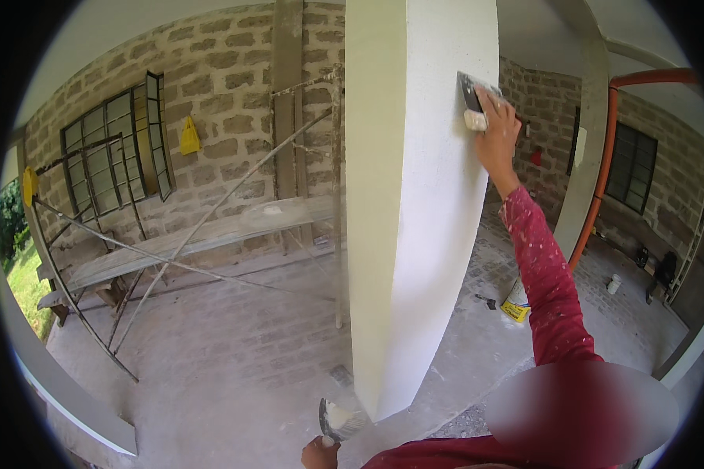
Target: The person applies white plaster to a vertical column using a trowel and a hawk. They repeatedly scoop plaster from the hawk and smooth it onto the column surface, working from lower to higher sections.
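Grey scraper (469,94) within right-hand fingers (505,111)

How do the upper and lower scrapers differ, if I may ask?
The upper scraper is against the pale pillar, while the lower scraper is held low in the picture. The lower scraper carries a lump of whitish paste; the upper scraper shows no such lump. Both have flat blades and are gripped, the upper by the right hand, the lower by the left hand.
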{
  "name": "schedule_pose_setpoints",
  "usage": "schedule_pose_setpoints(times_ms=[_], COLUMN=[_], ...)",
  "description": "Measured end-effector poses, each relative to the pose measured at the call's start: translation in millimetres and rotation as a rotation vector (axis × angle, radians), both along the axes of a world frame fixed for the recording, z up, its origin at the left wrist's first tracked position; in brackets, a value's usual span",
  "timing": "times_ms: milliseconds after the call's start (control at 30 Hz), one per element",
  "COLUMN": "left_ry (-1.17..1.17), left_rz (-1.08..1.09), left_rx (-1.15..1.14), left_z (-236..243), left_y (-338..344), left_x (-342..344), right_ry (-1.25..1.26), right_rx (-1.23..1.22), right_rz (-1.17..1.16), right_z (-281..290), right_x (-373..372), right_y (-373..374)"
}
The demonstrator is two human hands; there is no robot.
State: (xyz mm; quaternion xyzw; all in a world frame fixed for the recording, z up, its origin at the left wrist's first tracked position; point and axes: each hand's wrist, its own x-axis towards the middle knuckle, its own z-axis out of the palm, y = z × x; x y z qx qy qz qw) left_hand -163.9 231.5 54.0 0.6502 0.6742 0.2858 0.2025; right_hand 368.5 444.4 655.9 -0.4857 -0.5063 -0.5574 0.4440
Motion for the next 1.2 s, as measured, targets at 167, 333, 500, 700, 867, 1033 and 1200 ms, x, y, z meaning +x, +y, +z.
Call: schedule_pose_setpoints(times_ms=[167, 333, 500, 700, 867, 1033, 1200], left_ry=[0.117, 0.086, 0.116, 0.042, 0.034, 0.038, 0.006], left_rz=[-0.014, 0.026, 0.091, 0.148, 0.099, 0.087, 0.115], left_rx=[-0.016, -0.025, 0.021, 0.029, -0.054, -0.112, -0.048], left_z=[-6.0, 0.0, 8.9, 5.5, -5.7, 33.4, 52.5], left_y=[-5.6, 1.9, 3.1, -9.0, -8.3, 1.7, 1.3], left_x=[-12.2, -14.6, 6.5, 39.1, 45.8, 52.0, 77.4], right_ry=[-0.033, -0.029, 0.007, -0.002, 0.032, 0.023, -0.024], right_rx=[-0.061, 0.052, 0.148, 0.149, 0.120, 0.218, 0.200], right_rz=[0.086, 0.019, -0.096, -0.099, -0.064, -0.082, -0.145], right_z=[-204.0, -7.6, 283.2, 332.6, 197.8, 328.9, 405.1], right_x=[-35.9, 40.5, 75.8, 79.8, 79.4, 95.2, 119.1], right_y=[-33.8, 10.9, 24.9, 23.1, 36.0, 36.1, 34.4])
